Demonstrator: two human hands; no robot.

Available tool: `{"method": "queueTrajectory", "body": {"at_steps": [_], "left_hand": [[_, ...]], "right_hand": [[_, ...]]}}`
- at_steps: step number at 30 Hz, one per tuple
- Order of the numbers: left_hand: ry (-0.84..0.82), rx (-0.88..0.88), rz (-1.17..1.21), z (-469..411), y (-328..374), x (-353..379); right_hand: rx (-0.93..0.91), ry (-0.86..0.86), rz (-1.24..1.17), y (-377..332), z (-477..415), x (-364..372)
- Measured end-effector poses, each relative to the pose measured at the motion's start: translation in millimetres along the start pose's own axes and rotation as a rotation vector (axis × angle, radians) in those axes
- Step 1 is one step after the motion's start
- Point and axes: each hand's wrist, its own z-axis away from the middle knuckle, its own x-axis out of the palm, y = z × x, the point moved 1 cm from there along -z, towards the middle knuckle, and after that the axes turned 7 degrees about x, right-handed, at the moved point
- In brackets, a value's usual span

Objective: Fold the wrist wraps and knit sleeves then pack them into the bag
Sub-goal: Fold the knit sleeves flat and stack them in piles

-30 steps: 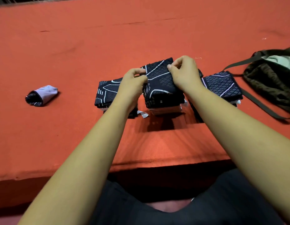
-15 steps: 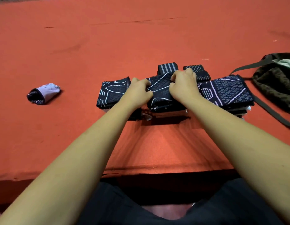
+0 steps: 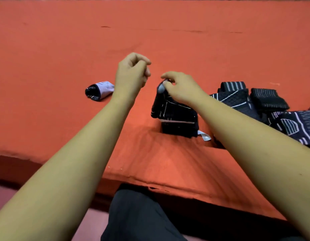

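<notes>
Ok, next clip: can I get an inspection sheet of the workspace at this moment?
Surface: orange cloth, wrinkled near the front edge.
Job's things: folded knit sleeve pile in the middle; rolled sleeve apart at the left; patterned sleeves at the right, with a striped wrist wrap and a second wrist wrap behind them. Bag not in view.
Clutter: nothing seen.
Hands: left hand above the cloth, fingers curled, holding nothing; right hand pinches the top of the pile.
Cables: nothing seen.
Surroundings: the person's dark trousers below the front edge.
</notes>
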Motion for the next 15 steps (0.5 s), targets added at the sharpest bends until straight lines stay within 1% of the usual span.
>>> {"method": "queueTrajectory", "body": {"at_steps": [1, 2, 3, 4, 5, 7, 9, 11, 13, 15], "left_hand": [[0.013, -0.034, -0.215, -2, -17, -8], [-0.016, -0.144, -0.357, 0, -35, -12], [-0.084, -0.302, -0.39, 6, -54, -13], [-0.165, -0.434, -0.343, 14, -71, -10], [-0.219, -0.499, -0.264, 21, -84, -5], [-0.282, -0.496, -0.178, 32, -92, 9], [-0.302, -0.425, -0.238, 32, -96, 20], [-0.261, -0.322, -0.326, 29, -95, 28], [-0.222, -0.258, -0.314, 29, -93, 35], [-0.211, -0.216, -0.306, 32, -92, 43]], "right_hand": [[0.01, -0.062, 0.098, 4, 0, 8], [0.027, -0.095, 0.177, 9, 2, 14], [0.05, -0.101, 0.218, 15, 4, 16], [0.077, -0.083, 0.223, 20, 5, 17], [0.12, -0.053, 0.209, 26, 6, 15], [0.221, 0.028, 0.186, 34, 7, 10], [0.296, 0.081, 0.172, 39, 5, 5], [0.336, 0.07, 0.203, 42, 3, 6], [0.385, 0.047, 0.186, 46, 3, 7], [0.416, 0.059, 0.145, 51, 7, 7]]}}
